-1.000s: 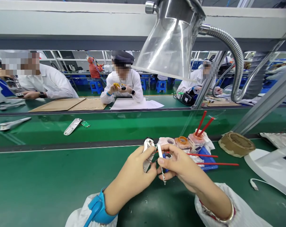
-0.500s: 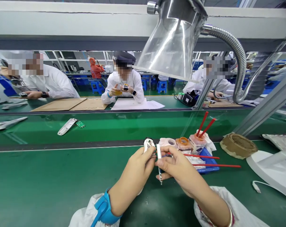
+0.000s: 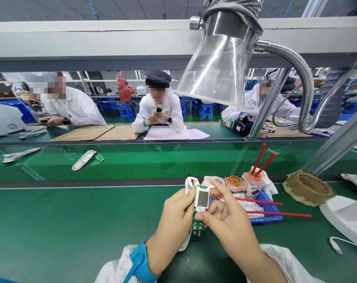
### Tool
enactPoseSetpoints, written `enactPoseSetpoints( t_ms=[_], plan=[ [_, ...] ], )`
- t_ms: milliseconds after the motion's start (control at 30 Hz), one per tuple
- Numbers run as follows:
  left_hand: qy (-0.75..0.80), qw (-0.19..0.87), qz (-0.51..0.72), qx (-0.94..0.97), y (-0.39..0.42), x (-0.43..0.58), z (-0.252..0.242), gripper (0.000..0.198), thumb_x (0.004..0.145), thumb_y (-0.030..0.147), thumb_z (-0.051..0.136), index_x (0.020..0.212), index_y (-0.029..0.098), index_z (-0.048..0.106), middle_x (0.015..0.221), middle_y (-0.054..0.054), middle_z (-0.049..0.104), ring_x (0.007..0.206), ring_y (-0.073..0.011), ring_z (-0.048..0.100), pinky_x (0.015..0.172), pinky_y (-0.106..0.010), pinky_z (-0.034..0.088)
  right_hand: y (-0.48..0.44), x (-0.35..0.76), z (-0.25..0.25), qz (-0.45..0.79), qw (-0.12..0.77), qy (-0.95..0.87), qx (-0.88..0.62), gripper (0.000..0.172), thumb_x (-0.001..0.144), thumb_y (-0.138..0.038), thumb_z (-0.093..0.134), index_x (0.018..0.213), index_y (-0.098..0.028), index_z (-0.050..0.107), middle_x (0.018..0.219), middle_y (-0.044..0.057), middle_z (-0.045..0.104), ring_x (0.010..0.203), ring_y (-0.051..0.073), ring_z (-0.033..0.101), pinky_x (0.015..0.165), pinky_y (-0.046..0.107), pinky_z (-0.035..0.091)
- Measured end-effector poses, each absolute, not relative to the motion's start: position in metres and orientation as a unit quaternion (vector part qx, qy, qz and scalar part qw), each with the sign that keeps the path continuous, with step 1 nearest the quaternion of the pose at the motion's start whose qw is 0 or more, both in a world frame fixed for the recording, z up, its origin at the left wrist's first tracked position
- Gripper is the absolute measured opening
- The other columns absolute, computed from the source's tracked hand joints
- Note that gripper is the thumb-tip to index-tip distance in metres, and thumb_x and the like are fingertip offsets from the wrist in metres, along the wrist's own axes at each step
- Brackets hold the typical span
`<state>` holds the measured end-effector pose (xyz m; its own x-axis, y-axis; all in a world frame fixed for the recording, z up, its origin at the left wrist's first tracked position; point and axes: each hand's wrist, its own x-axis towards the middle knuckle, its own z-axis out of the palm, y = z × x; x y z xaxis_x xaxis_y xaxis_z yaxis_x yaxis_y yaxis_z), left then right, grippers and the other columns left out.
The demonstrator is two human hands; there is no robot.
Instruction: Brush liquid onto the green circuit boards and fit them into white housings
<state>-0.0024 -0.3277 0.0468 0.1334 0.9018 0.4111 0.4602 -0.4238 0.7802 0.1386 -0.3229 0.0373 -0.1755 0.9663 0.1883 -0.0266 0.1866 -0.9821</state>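
Note:
My left hand (image 3: pixel 174 220), with a blue band at the wrist, is closed around a white plastic housing (image 3: pixel 191 184). The housing's top shows above my fingers and its lower end below them. Between thumb and fingers, my right hand (image 3: pixel 230 218) grips a green circuit board (image 3: pixel 197 225). A small grey screen (image 3: pixel 203 199) in a white frame faces up on the board, and metal contacts stick out at its lower end. The board lies close against my left fingers, in front of the housing.
Behind my right hand, a blue tray (image 3: pixel 265 216) holds tissue and red sticks, beside small jars (image 3: pixel 234 183). A tape roll (image 3: pixel 308 188) and white lamp base (image 3: pixel 345 216) stand right. A clear-shaded lamp (image 3: pixel 216 63) hangs above. Another housing (image 3: pixel 84 160) lies beyond the ledge; people sit opposite.
The circuit board, edge-on before, has turned so that its screen side shows. Both hands appear slightly further right and lower, and the whole view has shifted.

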Motion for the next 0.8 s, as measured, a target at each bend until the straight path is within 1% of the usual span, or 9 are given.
enactPoseSetpoints(
  t_ms=[33, 133, 200, 333, 467, 600, 700, 800],
  plan=[
    [0.476, 0.243, 0.452, 0.714, -0.328, -0.002, 0.046, 0.028, 0.089, 0.016, 0.043, 0.105, 0.022, 0.065, 0.081, -0.002, 0.059, 0.073, -0.0134, 0.054, 0.066, -0.022, 0.041, -0.324, 0.139, 0.037, 0.495, 0.503, -0.583, -0.403, 0.064, 0.068, -0.029, 0.075, 0.124, -0.031, 0.045, 0.098, 0.003, 0.051, 0.057, 0.011, 0.054, 0.05, 0.026, 0.051],
    [0.473, 0.234, 0.454, 0.718, -0.328, -0.003, 0.043, 0.028, 0.088, 0.015, 0.043, 0.105, 0.021, 0.065, 0.079, -0.002, 0.058, 0.071, -0.013, 0.053, 0.065, -0.021, 0.041, -0.325, 0.14, 0.036, 0.487, 0.504, -0.594, -0.394, 0.051, 0.069, -0.028, 0.075, 0.116, -0.031, 0.055, 0.09, 0.001, 0.052, 0.058, 0.011, 0.054, 0.052, 0.026, 0.051],
    [0.471, 0.225, 0.46, 0.718, -0.328, -0.003, 0.043, 0.028, 0.089, 0.014, 0.042, 0.105, 0.021, 0.064, 0.08, -0.002, 0.059, 0.07, -0.0126, 0.053, 0.064, -0.021, 0.04, -0.325, 0.141, 0.037, 0.489, 0.507, -0.595, -0.388, 0.049, 0.068, -0.028, 0.075, 0.114, -0.031, 0.058, 0.087, 0.0, 0.052, 0.058, 0.011, 0.054, 0.053, 0.026, 0.052],
    [0.473, 0.221, 0.471, 0.711, -0.33, -0.003, 0.043, 0.028, 0.089, 0.015, 0.041, 0.103, 0.021, 0.065, 0.08, -0.002, 0.059, 0.071, -0.0124, 0.053, 0.064, -0.021, 0.04, -0.325, 0.142, 0.042, 0.499, 0.501, -0.59, -0.389, 0.052, 0.066, -0.027, 0.077, 0.115, -0.029, 0.059, 0.086, 0.001, 0.056, 0.057, 0.011, 0.054, 0.053, 0.026, 0.052],
    [0.476, 0.231, 0.484, 0.697, -0.331, -0.001, 0.044, 0.027, 0.089, 0.015, 0.042, 0.098, 0.021, 0.067, 0.076, -0.001, 0.058, 0.07, -0.0124, 0.053, 0.063, -0.021, 0.04, -0.326, 0.141, 0.048, 0.512, 0.494, -0.573, -0.406, 0.059, 0.063, -0.024, 0.078, 0.117, -0.028, 0.055, 0.088, 0.002, 0.058, 0.057, 0.013, 0.056, 0.052, 0.027, 0.052],
    [0.47, 0.252, 0.494, 0.687, -0.332, 0.0, 0.043, 0.028, 0.088, 0.015, 0.042, 0.095, 0.021, 0.068, 0.075, -0.001, 0.058, 0.071, -0.0129, 0.053, 0.065, -0.021, 0.041, -0.325, 0.144, 0.053, 0.522, 0.471, -0.581, -0.409, 0.055, 0.062, -0.022, 0.078, 0.113, -0.027, 0.058, 0.087, 0.001, 0.059, 0.06, 0.014, 0.056, 0.053, 0.027, 0.052],
    [0.458, 0.267, 0.501, 0.684, -0.333, 0.0, 0.042, 0.028, 0.087, 0.014, 0.043, 0.094, 0.021, 0.069, 0.075, 0.0, 0.059, 0.07, -0.0125, 0.053, 0.067, -0.021, 0.042, -0.324, 0.146, 0.054, 0.541, 0.455, -0.584, -0.399, 0.058, 0.062, -0.021, 0.078, 0.115, -0.027, 0.057, 0.081, 0.0, 0.059, 0.061, 0.014, 0.056, 0.055, 0.027, 0.051],
    [0.461, 0.284, 0.507, 0.671, -0.333, 0.001, 0.04, 0.03, 0.086, 0.011, 0.042, 0.093, 0.021, 0.07, 0.073, 0.0, 0.058, 0.069, -0.0123, 0.052, 0.065, -0.021, 0.042, -0.324, 0.146, 0.053, 0.523, 0.448, -0.596, -0.413, 0.056, 0.063, -0.023, 0.077, 0.116, -0.026, 0.058, 0.079, 0.0, 0.059, 0.06, 0.014, 0.056, 0.054, 0.027, 0.051]
  ],
)
